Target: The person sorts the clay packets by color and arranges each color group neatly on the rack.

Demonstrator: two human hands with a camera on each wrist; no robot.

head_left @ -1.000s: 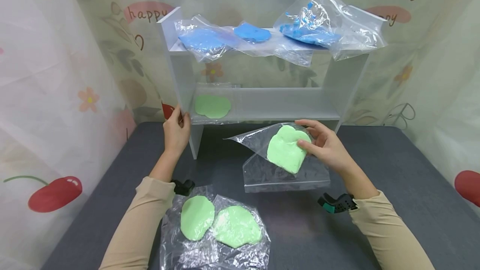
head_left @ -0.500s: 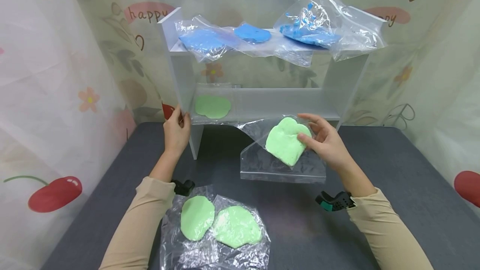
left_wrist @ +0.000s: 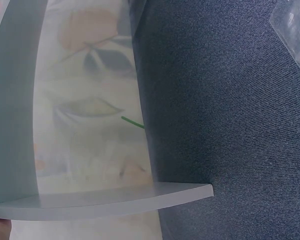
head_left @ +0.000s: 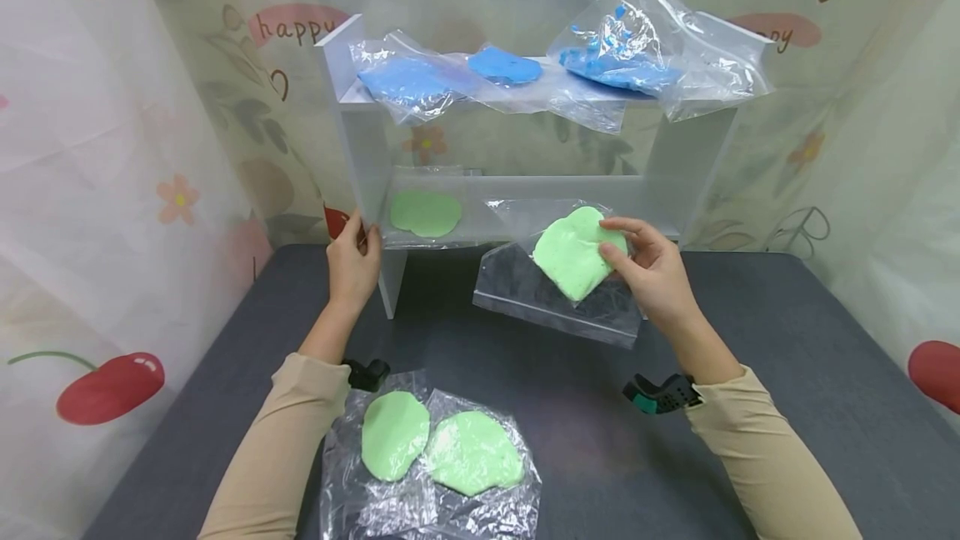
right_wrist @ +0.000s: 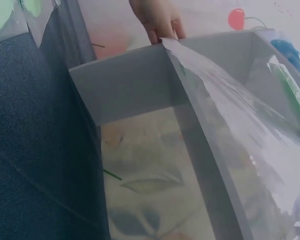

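Observation:
My left hand (head_left: pixel 352 265) grips the left side panel of a white two-tier shelf (head_left: pixel 525 232) at the height of its lower board. In the right wrist view that left hand (right_wrist: pixel 160 20) shows at the panel's edge. My right hand (head_left: pixel 652 273) pinches a clear plastic bag (head_left: pixel 555 311) with a flat light-green slab (head_left: pixel 573 252) in it, thumb in front. The bag hangs tilted at the front edge of the lower board, its upper part overlapping the board. Another bagged green slab (head_left: pixel 425 213) lies at the left end of that board.
Two more green slabs (head_left: pixel 395 436) (head_left: pixel 474 452) lie in crinkled clear bags on the dark table (head_left: pixel 600 457), near the front. On the upper board are blue pieces (head_left: pixel 504 65) in clear bags, some overhanging its edge. Printed curtains (head_left: pixel 187 107) enclose the back and sides.
My right hand has raised the bagged green slab and carried it forward to the lower board, the bag's bottom tilting. My left hand has stayed on the shelf.

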